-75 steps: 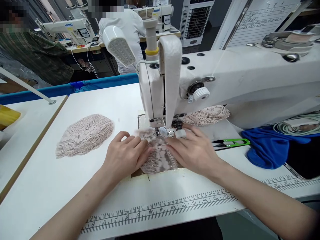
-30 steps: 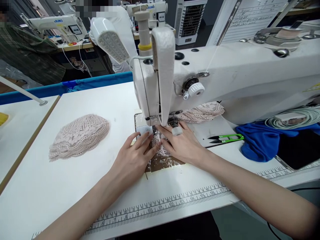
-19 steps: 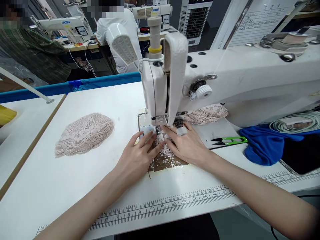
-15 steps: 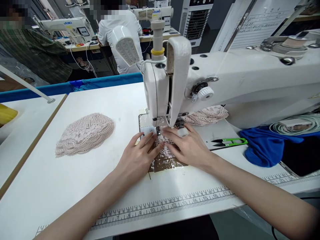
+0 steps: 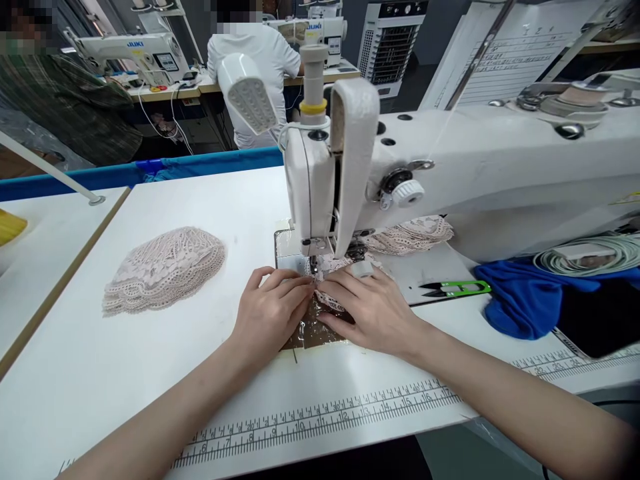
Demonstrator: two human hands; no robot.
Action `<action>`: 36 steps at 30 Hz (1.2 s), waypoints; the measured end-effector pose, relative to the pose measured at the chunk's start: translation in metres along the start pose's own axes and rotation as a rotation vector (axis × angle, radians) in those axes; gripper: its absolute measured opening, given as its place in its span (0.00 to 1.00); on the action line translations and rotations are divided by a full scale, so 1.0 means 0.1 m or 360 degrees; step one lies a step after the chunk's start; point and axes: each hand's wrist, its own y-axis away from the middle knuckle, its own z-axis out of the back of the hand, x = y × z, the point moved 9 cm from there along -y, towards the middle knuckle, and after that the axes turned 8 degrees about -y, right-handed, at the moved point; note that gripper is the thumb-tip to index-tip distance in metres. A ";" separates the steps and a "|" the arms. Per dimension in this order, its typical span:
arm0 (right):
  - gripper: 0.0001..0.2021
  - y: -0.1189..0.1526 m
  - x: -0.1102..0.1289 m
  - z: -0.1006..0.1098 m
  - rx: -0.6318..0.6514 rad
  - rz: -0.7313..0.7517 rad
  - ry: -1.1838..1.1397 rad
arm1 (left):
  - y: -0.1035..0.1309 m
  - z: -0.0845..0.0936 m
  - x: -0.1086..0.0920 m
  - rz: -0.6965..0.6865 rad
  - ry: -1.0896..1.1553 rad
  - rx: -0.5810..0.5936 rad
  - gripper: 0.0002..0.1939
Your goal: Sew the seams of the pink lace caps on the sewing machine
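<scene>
A pale pink lace piece (image 5: 327,263) lies under the needle and presser foot (image 5: 313,265) of a white sewing machine (image 5: 307,190). My left hand (image 5: 270,310) is just left of the foot, its fingers bunched and the tips pinching the edge of the lace. On the right, my right hand (image 5: 367,303) rests over the lace with fingers stretched out and the thumb apart. Its fingertips come close to those of the left hand. Much of the lace is hidden beneath the right hand. Brown, shiny film covers the bed below the fingers.
A stack of lace pieces (image 5: 165,270) lies on the left, and more lace (image 5: 413,235) sits behind the needle. Green thread snips (image 5: 457,289), a blue cloth (image 5: 515,300) and a dark phone (image 5: 597,320) are at right. A ruler strip (image 5: 300,427) runs along the front edge.
My left fingers have drawn together and pulled back slightly toward me from beside the needle. The right hand stays on the lace, its fingers closer together. The lace's edge near the needle has shifted.
</scene>
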 end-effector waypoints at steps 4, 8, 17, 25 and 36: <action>0.14 -0.01 -0.04 -0.04 0.0058 -0.0077 0.0036 | -0.01 -0.01 0.05 0.0101 0.0079 -0.0003 0.08; 0.18 -0.03 -0.06 -0.03 0.0013 -0.0088 0.0095 | -0.02 -0.02 0.07 0.0137 0.0098 0.0011 0.09; 0.10 0.02 0.09 0.12 -0.0144 0.0226 -0.0058 | 0.09 0.00 -0.14 -0.0209 -0.0068 0.0082 0.16; 0.11 0.02 0.10 0.10 -0.0076 0.0244 -0.0101 | 0.15 -0.02 -0.22 -0.0320 -0.0163 0.0119 0.16; 0.12 0.01 0.09 0.10 -0.0097 0.0217 -0.0083 | 0.14 -0.03 -0.21 -0.0319 -0.0179 0.0128 0.16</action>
